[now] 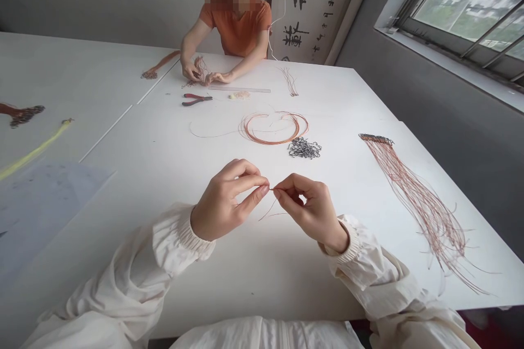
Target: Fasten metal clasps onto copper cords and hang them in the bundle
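Both hands up over mid-bench: left hand and right hand, fingers almost closed, pinching a thin copper wire tip to tip, a grip suited to so fine a strand; copper coil at twelve o'clock, small dark metal loops just beside, both within easy reach on the white bench.

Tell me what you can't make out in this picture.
All from the head view:
The wire between the left hand and right hand: the hands hide the pinched part, so the number of strands there is unclear.
Co-worker's bundle: partly hidden by their hands and too small to read.
Pale heap: too small to identify.
Brown bundle: cut off by the left edge.
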The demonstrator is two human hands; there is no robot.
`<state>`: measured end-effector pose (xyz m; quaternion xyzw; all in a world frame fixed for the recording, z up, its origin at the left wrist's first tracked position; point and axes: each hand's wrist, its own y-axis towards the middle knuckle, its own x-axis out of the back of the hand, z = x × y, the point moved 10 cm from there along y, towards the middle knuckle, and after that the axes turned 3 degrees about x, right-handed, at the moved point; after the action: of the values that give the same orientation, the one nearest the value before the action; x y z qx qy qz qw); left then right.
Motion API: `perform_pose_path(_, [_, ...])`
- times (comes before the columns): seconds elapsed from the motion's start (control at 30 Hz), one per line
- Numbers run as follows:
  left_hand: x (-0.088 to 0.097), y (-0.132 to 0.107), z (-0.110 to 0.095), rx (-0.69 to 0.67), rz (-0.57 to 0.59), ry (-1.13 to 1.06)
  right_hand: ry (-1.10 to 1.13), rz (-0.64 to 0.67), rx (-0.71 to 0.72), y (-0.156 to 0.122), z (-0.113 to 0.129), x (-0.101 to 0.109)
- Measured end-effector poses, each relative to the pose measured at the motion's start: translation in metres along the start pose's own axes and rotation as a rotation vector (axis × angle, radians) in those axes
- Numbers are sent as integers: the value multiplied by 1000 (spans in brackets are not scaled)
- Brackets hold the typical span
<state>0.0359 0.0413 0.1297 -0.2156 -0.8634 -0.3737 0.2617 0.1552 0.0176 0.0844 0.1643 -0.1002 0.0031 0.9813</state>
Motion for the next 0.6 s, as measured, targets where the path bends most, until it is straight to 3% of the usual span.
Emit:
perform_pose_path(0.23, [-7,-1,5,42,63,8,54,20,-27,1,-9,-5])
perform_pose_path(0.5, [-7,-5,18,224,22,-64,-97,-60,208,-2,5,-11])
perform_pose_path(0.6, [-2,-3,20,230,-22,-98,-14,-113,137,3,-2,-6])
